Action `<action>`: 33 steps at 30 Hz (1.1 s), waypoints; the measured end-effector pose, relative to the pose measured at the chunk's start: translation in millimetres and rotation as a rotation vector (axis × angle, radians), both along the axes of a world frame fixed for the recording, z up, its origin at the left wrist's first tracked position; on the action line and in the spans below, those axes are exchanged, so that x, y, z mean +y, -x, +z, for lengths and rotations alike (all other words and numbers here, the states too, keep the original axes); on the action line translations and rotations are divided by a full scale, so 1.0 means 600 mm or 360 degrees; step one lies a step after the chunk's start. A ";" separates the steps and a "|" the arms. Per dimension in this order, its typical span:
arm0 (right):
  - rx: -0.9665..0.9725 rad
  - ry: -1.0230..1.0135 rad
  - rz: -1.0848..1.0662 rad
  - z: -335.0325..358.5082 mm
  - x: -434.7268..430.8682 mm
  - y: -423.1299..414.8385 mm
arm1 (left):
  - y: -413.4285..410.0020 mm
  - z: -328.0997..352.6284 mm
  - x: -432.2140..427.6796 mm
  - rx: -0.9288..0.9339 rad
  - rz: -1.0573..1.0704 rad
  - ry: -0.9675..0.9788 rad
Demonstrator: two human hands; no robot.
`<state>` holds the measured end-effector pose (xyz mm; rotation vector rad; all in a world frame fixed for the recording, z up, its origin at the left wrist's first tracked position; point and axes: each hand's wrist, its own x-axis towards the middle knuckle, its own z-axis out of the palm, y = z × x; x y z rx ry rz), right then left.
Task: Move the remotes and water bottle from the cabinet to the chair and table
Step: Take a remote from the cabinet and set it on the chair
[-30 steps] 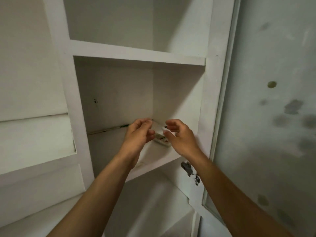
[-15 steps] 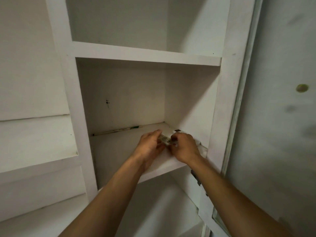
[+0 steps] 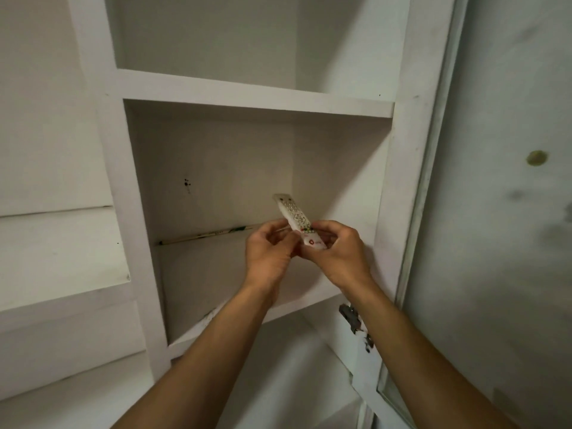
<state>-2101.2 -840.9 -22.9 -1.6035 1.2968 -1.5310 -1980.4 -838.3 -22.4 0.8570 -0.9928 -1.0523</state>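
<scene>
A white remote (image 3: 296, 218) sits lifted above the middle shelf (image 3: 216, 274) of the white cabinet (image 3: 253, 94), tilted with its far end up and its button face toward the camera. Both hands close on its near end — the right hand (image 3: 342, 253) wraps the lower part, the left hand (image 3: 269, 253) pinches beside it. A metal hinge (image 3: 351, 317) shows below the right wrist, by the open door (image 3: 495, 212).

Two bare forearms rise from the lower edge of the frame, with no sleeves, watch or bracelet on the parts that show. The left hand (image 3: 268, 254) and the right hand (image 3: 340, 256) wear no gloves or rings.
</scene>
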 end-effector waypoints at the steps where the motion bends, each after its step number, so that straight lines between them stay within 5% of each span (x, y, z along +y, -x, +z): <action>1: -0.0057 -0.0007 0.0061 0.004 0.006 0.002 | 0.003 0.001 0.002 -0.0025 0.0026 0.0040; 25: -0.0562 0.0175 0.0425 0.016 0.125 0.050 | 0.003 0.030 0.125 -0.0276 -0.0044 0.0400; 33: -0.0273 0.0242 0.0058 0.043 0.192 0.027 | -0.020 0.050 0.139 -0.0215 -0.0380 0.0539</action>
